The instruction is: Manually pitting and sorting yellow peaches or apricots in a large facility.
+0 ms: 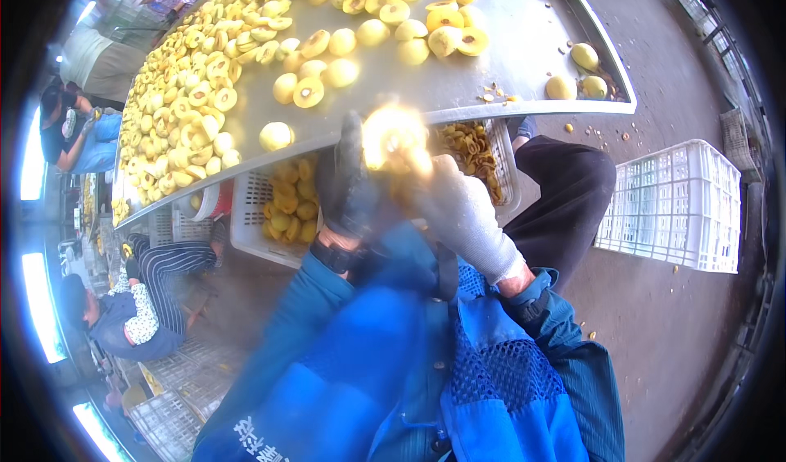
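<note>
Close together just off the near edge of the metal table (516, 87) are my two hands. My left hand (347, 185) wears a dark glove, and my right hand (470, 216) a whitish knitted glove. Between them is a yellow fruit piece (396, 139), badly overexposed, so its outline and any tool there cannot be made out. Which hand grips it is unclear. Halved yellow fruits (308, 92) with pits lie on the table beyond my hands, heaped thickly to the left. One yellow fruit (276, 136) rests near the table edge, left of my left hand.
Below the table, a white crate (249, 201) holds yellow fruit, and another white basket (505, 155) holds brownish pieces. A white plastic crate (669, 204) stands on the floor at right. Two seated people (147, 314) (67, 127) and others are at left, with stacked crates (166, 422).
</note>
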The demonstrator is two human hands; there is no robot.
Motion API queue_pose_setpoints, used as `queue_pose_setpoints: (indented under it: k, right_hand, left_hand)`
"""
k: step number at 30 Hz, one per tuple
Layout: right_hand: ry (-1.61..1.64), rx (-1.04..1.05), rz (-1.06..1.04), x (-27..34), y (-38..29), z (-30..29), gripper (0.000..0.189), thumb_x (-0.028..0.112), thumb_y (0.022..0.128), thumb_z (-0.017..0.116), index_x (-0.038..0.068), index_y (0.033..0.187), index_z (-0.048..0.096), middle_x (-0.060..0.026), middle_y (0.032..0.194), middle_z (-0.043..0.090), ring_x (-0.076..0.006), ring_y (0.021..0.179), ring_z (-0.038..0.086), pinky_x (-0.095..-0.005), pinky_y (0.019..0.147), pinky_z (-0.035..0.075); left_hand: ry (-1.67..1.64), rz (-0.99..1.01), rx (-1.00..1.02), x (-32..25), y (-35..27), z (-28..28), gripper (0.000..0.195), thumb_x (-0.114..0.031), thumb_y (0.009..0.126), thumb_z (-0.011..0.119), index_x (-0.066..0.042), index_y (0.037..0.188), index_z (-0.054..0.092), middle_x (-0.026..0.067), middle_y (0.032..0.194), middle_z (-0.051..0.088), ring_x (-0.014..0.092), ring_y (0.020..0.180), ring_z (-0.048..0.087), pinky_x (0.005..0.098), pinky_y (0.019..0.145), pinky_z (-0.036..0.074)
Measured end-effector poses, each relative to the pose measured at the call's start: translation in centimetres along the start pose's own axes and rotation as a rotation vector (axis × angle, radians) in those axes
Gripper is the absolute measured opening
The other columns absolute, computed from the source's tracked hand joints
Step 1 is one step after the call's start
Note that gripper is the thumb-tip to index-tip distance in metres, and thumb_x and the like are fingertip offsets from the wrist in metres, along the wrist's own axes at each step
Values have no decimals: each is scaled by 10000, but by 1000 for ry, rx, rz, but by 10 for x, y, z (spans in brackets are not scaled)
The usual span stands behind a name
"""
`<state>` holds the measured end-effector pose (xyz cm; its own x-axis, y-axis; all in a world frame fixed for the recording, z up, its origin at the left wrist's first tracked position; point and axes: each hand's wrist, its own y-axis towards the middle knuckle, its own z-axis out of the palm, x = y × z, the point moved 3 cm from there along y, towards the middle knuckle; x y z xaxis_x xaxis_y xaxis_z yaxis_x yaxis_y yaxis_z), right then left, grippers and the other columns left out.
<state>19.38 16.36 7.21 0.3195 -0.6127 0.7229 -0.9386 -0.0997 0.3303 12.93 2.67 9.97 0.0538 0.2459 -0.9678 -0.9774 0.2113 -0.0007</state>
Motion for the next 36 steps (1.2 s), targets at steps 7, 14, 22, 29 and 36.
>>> queue_pose_setpoints:
  k: [7, 14, 22, 29, 36]
  right_hand:
    - [-149, -79, -21, 11, -9, 0, 293, 230, 824, 653, 34, 973, 494, -157, 579, 566, -364, 532, 592, -468, 494, 476]
    - [-152, 72, 46, 17, -13, -14, 279, 234, 831, 645, 32, 927, 479, -165, 580, 571, -363, 532, 595, -459, 495, 480]
    - [112, 233, 119, 28, -11, -39, 292, 224, 797, 683, 17, 933, 528, -194, 690, 613, -377, 635, 621, -450, 576, 491]
    - [1, 557, 209, 36, -11, -62, 406, 170, 829, 649, 4, 1174, 514, -180, 868, 639, -261, 672, 653, -345, 605, 516]
    - [886, 525, 365, 43, -20, -63, 410, 139, 862, 610, -25, 1228, 523, -114, 945, 649, -132, 826, 597, -297, 738, 491]
  left_hand:
    - [-132, 93, -75, -14, -18, 32, 575, -444, 1027, 264, 25, 1228, 529, 139, 1119, 610, 198, 1023, 587, 305, 925, 466]
    - [540, 349, -31, -48, -30, 39, 588, -447, 1023, 262, 16, 1135, 607, 104, 1006, 664, 191, 905, 628, 322, 879, 478]
    - [370, 365, 101, -26, -20, 21, 531, -403, 1015, 334, 39, 1098, 615, 152, 1011, 680, 255, 901, 656, 353, 875, 492]
    - [223, 212, 417, -46, -14, 29, 593, -480, 979, 399, 59, 1085, 621, 191, 1002, 678, 249, 851, 674, 325, 760, 559]
    - [163, 401, 596, -58, -3, 38, 630, -499, 976, 390, 63, 982, 675, 172, 906, 698, 232, 814, 685, 335, 712, 557]
